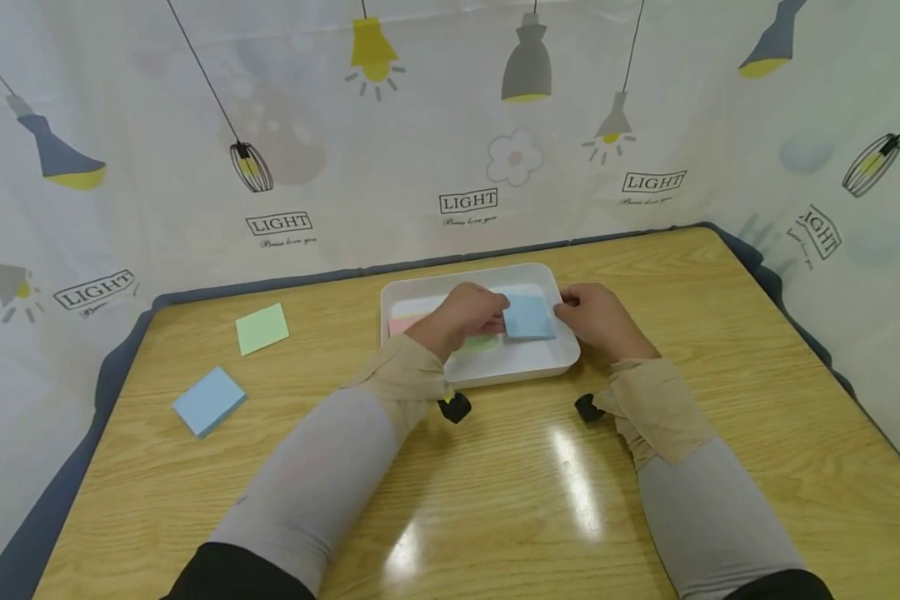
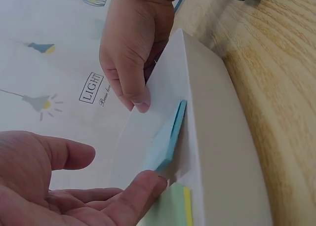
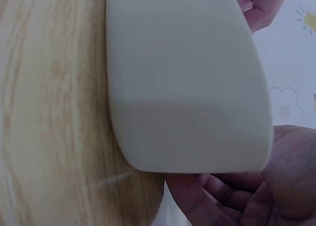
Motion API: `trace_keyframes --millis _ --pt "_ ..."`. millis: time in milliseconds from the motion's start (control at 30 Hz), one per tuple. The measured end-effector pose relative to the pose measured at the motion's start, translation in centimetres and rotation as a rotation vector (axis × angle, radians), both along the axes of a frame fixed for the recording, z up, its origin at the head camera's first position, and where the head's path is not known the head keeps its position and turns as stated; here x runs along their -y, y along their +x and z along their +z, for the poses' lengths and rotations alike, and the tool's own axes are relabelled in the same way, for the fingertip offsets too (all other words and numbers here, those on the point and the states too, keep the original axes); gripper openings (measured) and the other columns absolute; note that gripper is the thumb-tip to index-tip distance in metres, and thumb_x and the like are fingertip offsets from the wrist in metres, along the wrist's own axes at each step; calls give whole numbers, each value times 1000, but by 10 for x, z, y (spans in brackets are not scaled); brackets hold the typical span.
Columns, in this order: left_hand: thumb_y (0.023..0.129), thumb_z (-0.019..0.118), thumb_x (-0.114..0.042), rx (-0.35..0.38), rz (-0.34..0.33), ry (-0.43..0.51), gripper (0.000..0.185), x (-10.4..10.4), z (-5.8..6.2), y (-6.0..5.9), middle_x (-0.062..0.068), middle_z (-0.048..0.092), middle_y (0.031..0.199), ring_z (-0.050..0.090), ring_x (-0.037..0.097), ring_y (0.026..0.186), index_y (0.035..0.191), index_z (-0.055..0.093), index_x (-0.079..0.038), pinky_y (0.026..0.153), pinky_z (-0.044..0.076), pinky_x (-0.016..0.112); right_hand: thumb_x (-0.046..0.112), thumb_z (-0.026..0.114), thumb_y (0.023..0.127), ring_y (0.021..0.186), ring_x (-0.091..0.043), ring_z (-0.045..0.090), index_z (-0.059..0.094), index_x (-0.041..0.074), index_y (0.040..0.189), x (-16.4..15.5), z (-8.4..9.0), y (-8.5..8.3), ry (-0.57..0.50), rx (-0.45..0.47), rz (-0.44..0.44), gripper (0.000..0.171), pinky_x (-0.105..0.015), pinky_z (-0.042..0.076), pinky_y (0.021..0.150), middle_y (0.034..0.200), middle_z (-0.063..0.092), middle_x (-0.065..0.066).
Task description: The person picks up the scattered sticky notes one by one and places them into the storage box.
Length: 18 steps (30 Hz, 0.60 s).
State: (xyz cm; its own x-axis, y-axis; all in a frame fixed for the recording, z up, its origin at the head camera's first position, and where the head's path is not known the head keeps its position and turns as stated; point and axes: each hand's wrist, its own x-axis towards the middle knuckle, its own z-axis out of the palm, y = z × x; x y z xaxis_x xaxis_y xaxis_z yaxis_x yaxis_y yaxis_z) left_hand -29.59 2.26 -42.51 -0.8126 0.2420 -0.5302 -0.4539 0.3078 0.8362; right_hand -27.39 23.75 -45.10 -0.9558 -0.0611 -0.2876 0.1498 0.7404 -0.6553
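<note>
A white tray (image 1: pixel 510 377) stands near the back of the table. Inside it, a light blue sticky-note pad (image 1: pixel 530 317) leans at the right end, with a green pad (image 1: pixel 480 342) and a pink pad (image 1: pixel 403 323) further left. My left hand (image 1: pixel 468 312) reaches into the tray; in the left wrist view its fingertips (image 2: pixel 155 182) are right at the blue pad's lower edge, its thumb raised apart. My right hand (image 1: pixel 598 321) holds the tray's right end, thumb over the rim and fingers outside the wall. My left forearm partly hides the pink and green pads.
Left of the tray, a green sticky-note pad (image 1: pixel 262 328) and a blue pad (image 1: pixel 210 402) lie on the wooden table (image 1: pixel 510 508). A lamp-printed cloth (image 1: pixel 390 150) hangs behind. Small black devices (image 1: pixel 455 407) stick out from both wrists.
</note>
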Motion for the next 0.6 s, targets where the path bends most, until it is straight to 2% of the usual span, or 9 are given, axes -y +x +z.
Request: trace_keyframes --millis 100,167,400,600 --pt "104 60 -17 -2 -20 -35 45 2 4 1 20 62 134 68 26 115 142 54 6 106 55 34 25 50 108 126 -35 56 53 -1 147 1 1 0 0 9 -6 47 -53 48 109 143 59 -21" --pt "104 60 -18 6 -24 -50 45 3 5 1 21 61 138 67 27 120 143 53 5 106 55 33 25 50 108 126 -34 56 52 -1 148 1 1 0 -2 11 -9 48 -53 48 110 143 58 -21" --pt "105 60 -16 23 -14 -31 45 6 5 0 21 63 135 67 26 118 143 52 6 103 56 32 26 50 108 127 -35 56 51 -1 149 0 -1 0 -8 6 -5 50 -53 47 109 143 58 -21" --pt "105 57 -15 -33 -31 50 42 21 9 4 19 62 140 66 28 125 143 55 3 103 56 34 27 50 107 125 -34 56 53 -1 148 -1 -2 -1 -6 -5 -5 49 -53 48 108 142 59 -21"
